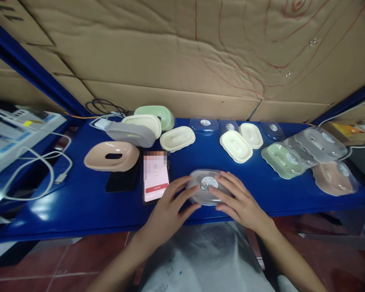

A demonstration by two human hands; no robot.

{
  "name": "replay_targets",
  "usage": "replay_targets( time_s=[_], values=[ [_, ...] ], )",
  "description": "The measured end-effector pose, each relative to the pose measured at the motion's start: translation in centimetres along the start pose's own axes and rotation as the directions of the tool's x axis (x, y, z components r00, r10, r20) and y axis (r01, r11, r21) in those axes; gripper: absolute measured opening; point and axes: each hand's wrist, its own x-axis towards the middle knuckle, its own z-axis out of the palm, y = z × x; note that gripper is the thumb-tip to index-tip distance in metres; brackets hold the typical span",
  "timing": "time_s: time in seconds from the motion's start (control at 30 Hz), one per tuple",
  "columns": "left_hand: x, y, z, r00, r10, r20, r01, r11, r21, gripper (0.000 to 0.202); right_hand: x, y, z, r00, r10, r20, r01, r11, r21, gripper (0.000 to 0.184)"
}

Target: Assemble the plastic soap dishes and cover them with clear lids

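A grey plastic soap box (197, 197) with a clear lid and a round printed sticker lies near the table's front edge. My left hand (174, 198) grips its left side, thumb at the front and fingers on the lid. From the right, my right hand (243, 200) holds the same box, with fingertips on the lid by the sticker. Left of it rests a phone (157, 178) with a lit screen. Beyond the box stand cream inner trays (236, 146) and clear lids (203, 125).
Lidded soap boxes in green (280, 160), grey (319, 144) and pink (334, 178) sit at the right. At the left are a pink base (112, 156), a grey base (130, 134), a black flat object (121, 178), and a white cable (51, 174) by a power strip (21, 138).
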Motion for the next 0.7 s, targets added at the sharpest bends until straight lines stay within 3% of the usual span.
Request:
replay_targets(
  time_s=[0.23, 0.47, 0.6, 0.7],
  values=[
    [0.0, 0.0, 0.1, 1.0, 0.02, -0.008, -0.02, 1.0, 0.007, 0.033, -0.1, -0.3, 0.0, 0.999, -0.006, 0.035, 0.007, 1.0, -0.028, 0.076],
    [-0.1, -0.1, 0.0, 1.0, 0.028, -0.004, -0.028, 1.0, 0.012, 0.038, -0.6, -0.2, 0.5, 0.997, 0.075, 0.026, -0.076, 0.996, 0.047, 0.074],
    [-0.1, 0.2, -0.3, 0.999, -0.012, 0.046, 0.012, 1.0, -0.007, 0.044, -1.4, 0.3, -0.6, 0.991, 0.088, -0.104, -0.086, 0.996, 0.028, 0.078],
    [-0.2, 0.3, -0.5, 0.997, -0.009, 0.07, 0.009, 1.0, -0.004, 0.042, -2.9, 1.9, -3.0, 0.946, 0.173, -0.276, -0.201, 0.977, -0.076, 0.078]
  ],
)
